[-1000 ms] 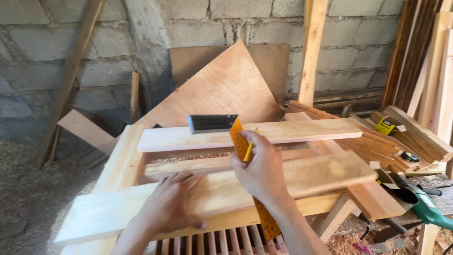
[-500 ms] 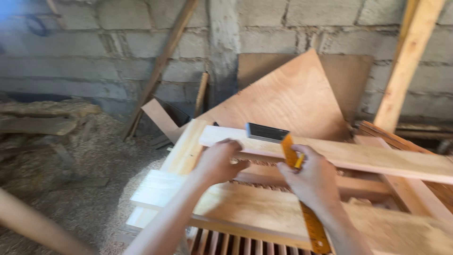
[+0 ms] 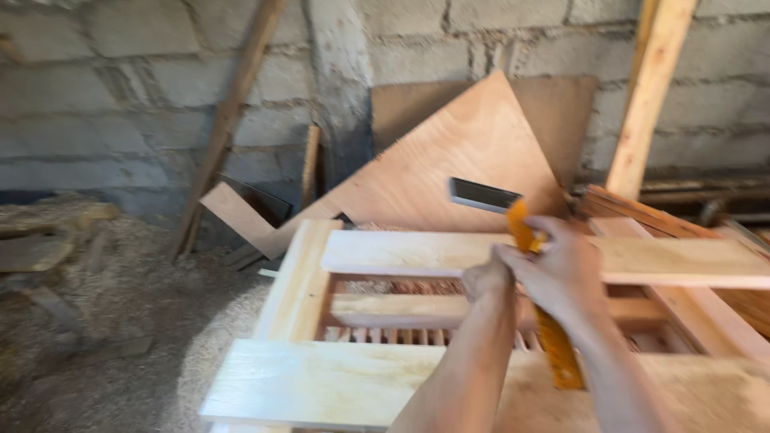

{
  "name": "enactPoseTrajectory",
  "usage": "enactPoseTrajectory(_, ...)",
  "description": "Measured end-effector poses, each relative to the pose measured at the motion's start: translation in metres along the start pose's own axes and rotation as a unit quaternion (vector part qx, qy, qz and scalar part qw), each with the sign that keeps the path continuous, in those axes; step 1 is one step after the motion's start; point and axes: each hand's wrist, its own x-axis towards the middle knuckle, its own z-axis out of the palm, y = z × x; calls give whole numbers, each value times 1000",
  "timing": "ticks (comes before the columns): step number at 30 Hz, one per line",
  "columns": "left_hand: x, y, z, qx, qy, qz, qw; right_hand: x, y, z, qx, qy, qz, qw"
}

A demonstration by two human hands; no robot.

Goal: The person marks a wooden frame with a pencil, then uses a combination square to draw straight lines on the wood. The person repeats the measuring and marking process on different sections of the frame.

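Observation:
My right hand [image 3: 561, 269] grips a try square over the far pale plank [image 3: 393, 252]. The square's orange blade [image 3: 555, 357] runs down toward me across the frame, and its dark stock [image 3: 481, 195] sticks out beyond the plank. My left hand [image 3: 485, 279] is curled right beside the right hand, close to the blade. Blur hides whether it holds anything. A second pale plank [image 3: 321, 385] lies across the near end of a wooden frame [image 3: 293, 289] with louvre slats [image 3: 401, 335].
A large triangular plywood sheet [image 3: 457, 168] leans on the block wall behind the frame. Upright timber posts [image 3: 650, 88] and loose boards [image 3: 241, 216] stand around it. Sawdust covers the floor [image 3: 120, 321] at the left. Stacked boards [image 3: 642, 216] lie at the right.
My left hand has left the near plank and come up beside my right hand at the square. The view has swung left, so the tools at the right are out of sight.

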Motion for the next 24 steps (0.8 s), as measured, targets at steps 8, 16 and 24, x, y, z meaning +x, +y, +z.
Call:
enactPoseTrajectory(8, 7, -10, 43, -311, 71, 59, 946, 1, 32, -48, 43, 9, -35, 998)
enactPoseTrajectory(16, -16, 61, 109, -483, 136, 214, 838, 53, 135, -204, -95, 37, -13, 995)
enactPoseTrajectory(24, -115, 210, 169, -410, 163, 476, 761, 80, 192, -315, 32, 81, -61, 994)
